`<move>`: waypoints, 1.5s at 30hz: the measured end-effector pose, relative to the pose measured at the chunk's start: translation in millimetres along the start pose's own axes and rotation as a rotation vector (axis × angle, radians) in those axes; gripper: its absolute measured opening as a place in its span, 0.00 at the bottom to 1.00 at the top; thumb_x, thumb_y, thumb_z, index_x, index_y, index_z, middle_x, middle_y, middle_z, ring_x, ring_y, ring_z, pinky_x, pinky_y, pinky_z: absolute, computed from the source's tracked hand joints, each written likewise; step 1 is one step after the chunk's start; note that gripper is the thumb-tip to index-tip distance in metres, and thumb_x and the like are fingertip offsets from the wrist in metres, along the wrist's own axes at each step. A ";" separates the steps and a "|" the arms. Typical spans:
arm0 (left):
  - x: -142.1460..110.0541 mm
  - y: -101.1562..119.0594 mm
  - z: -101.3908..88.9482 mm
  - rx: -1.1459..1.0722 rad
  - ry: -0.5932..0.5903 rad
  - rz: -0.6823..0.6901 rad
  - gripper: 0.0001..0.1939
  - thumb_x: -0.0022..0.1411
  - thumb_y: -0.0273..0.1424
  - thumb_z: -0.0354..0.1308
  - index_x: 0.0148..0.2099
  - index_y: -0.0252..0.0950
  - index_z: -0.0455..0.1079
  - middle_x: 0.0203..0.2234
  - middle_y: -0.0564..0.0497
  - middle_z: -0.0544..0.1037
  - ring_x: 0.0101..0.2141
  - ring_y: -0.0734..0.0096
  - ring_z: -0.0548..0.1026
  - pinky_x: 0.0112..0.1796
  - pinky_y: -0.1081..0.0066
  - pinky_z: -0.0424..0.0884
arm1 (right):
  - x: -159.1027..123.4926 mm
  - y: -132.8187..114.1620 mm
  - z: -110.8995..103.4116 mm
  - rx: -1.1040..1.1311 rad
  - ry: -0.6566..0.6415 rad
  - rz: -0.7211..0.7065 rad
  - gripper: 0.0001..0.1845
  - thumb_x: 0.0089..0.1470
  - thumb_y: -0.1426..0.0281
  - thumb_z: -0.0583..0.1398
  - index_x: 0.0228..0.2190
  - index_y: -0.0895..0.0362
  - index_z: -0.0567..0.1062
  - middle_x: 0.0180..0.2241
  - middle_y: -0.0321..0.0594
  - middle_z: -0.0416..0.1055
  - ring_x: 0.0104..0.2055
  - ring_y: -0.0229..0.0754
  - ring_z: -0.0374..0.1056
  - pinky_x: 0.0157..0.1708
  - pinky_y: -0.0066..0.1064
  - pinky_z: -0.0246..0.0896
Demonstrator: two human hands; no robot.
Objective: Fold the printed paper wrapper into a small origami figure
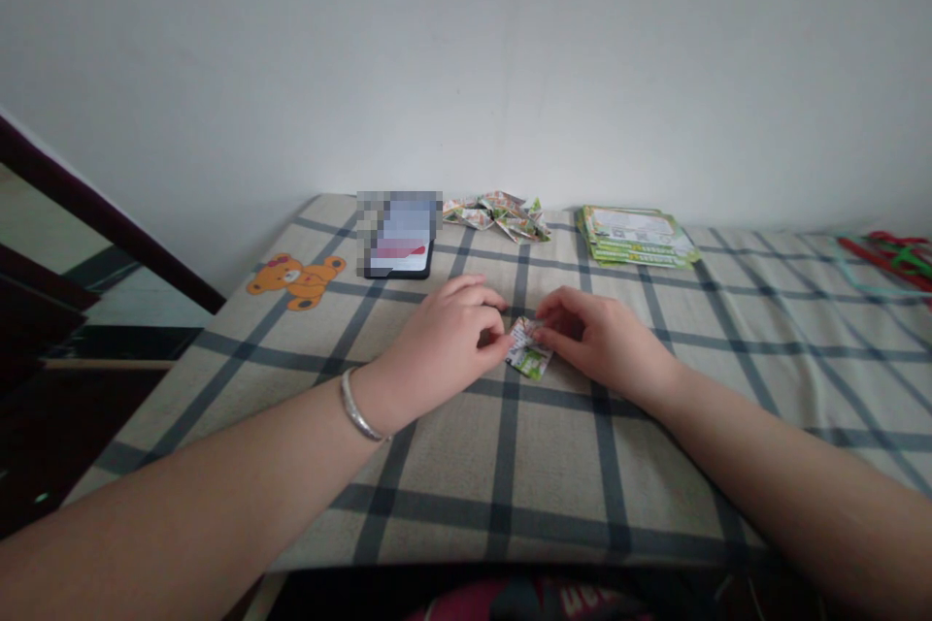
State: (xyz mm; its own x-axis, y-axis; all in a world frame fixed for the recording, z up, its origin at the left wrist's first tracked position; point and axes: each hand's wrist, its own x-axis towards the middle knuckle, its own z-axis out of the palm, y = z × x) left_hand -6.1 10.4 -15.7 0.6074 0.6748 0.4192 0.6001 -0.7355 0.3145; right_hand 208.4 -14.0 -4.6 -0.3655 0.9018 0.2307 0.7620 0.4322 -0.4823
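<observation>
A small folded piece of printed paper (530, 361), white, green and orange, lies between my hands on the checked cloth. My left hand (455, 325), with a silver bangle on its wrist, has thumb and index finger closed together at the paper's left edge. From the other side my right hand (593, 335) pinches the paper's upper right part between thumb and curled fingers. Behind my hands is a cluster of folded paper pieces (499, 215) in similar print. Further right lies a stack of green-bordered printed sheets (639, 238).
A phone (399, 257), partly pixelated, lies near the wall at the back left. An orange bear picture (298, 281) is flat on the tablecloth (444, 495). Red and green items (899, 257) lie at the far right. Dark railings (109, 223) stand beyond the table's left edge.
</observation>
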 end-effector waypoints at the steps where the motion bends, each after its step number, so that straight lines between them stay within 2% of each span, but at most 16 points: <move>1: 0.2 -0.2 0.3 0.002 0.003 0.007 0.11 0.60 0.31 0.59 0.26 0.36 0.72 0.39 0.50 0.77 0.53 0.59 0.67 0.56 0.56 0.64 | -1.7 -1.4 0.0 -0.049 0.014 -0.022 0.05 0.56 0.68 0.61 0.36 0.54 0.73 0.28 0.33 0.74 0.28 0.36 0.67 0.27 0.27 0.57; 3: 0.3 -0.3 0.5 0.004 0.005 0.014 0.11 0.60 0.32 0.59 0.26 0.36 0.71 0.39 0.50 0.77 0.52 0.59 0.67 0.56 0.56 0.64 | -4.7 -3.7 -0.3 -0.168 0.027 -0.108 0.04 0.58 0.69 0.59 0.35 0.54 0.74 0.29 0.35 0.75 0.30 0.38 0.69 0.30 0.28 0.57; 6: -0.1 0.3 0.2 0.007 -0.002 0.019 0.09 0.60 0.31 0.59 0.27 0.36 0.70 0.39 0.51 0.77 0.52 0.60 0.66 0.57 0.57 0.63 | -7.7 -5.7 -1.3 -0.299 0.011 -0.226 0.10 0.62 0.68 0.55 0.35 0.54 0.77 0.32 0.38 0.76 0.34 0.40 0.70 0.32 0.30 0.58; 11: -0.5 0.8 -0.4 0.002 -0.008 0.017 0.03 0.59 0.29 0.61 0.33 0.36 0.71 0.38 0.51 0.76 0.53 0.60 0.66 0.58 0.57 0.62 | -9.2 -6.9 -2.9 -0.369 -0.027 -0.302 0.13 0.63 0.67 0.54 0.40 0.54 0.78 0.34 0.40 0.77 0.36 0.40 0.71 0.32 0.30 0.59; 17: 0.4 -1.8 0.0 -0.022 0.012 0.056 0.03 0.59 0.29 0.61 0.31 0.36 0.73 0.36 0.51 0.78 0.52 0.60 0.68 0.56 0.56 0.64 | -7.3 -6.6 -2.4 -0.392 -0.042 -0.327 0.12 0.63 0.69 0.55 0.38 0.54 0.79 0.34 0.42 0.76 0.36 0.41 0.70 0.33 0.30 0.59; 27: 0.7 -2.8 -0.7 -0.041 -0.001 0.100 0.09 0.60 0.28 0.60 0.26 0.36 0.70 0.32 0.53 0.78 0.51 0.63 0.70 0.56 0.61 0.65 | -7.0 -10.1 -0.7 -0.413 -0.039 -0.282 0.14 0.63 0.68 0.54 0.36 0.56 0.80 0.33 0.42 0.75 0.35 0.41 0.69 0.33 0.32 0.59; 33: 0.6 2.0 -4.6 0.037 -0.008 0.172 0.02 0.61 0.28 0.60 0.36 0.35 0.72 0.36 0.51 0.78 0.51 0.62 0.70 0.55 0.62 0.66 | -7.3 -12.2 -0.9 -0.431 -0.042 -0.284 0.13 0.63 0.69 0.54 0.34 0.56 0.79 0.33 0.41 0.75 0.34 0.41 0.69 0.33 0.32 0.59; 40: -1.5 4.2 -10.7 0.187 -0.065 0.294 0.07 0.65 0.29 0.55 0.39 0.35 0.74 0.37 0.51 0.79 0.49 0.62 0.71 0.52 0.60 0.68 | -9.5 -13.1 1.9 -0.526 -0.031 -0.329 0.12 0.62 0.71 0.54 0.33 0.57 0.77 0.32 0.40 0.73 0.33 0.41 0.67 0.31 0.32 0.58; 45: -1.8 6.2 -11.8 0.258 -0.123 0.310 0.09 0.67 0.30 0.52 0.40 0.35 0.74 0.37 0.50 0.78 0.48 0.60 0.71 0.51 0.58 0.68 | -9.2 -10.8 3.4 -0.506 -0.036 -0.355 0.11 0.62 0.72 0.54 0.33 0.58 0.77 0.33 0.40 0.73 0.35 0.40 0.67 0.34 0.31 0.61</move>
State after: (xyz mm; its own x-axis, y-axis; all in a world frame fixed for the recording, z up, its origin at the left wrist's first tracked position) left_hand -9.6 3.9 -4.4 0.8278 0.4378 0.3508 0.4804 -0.8761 -0.0404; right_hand 201.7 -27.0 -4.4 -0.6541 0.7062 0.2708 0.7465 0.6604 0.0811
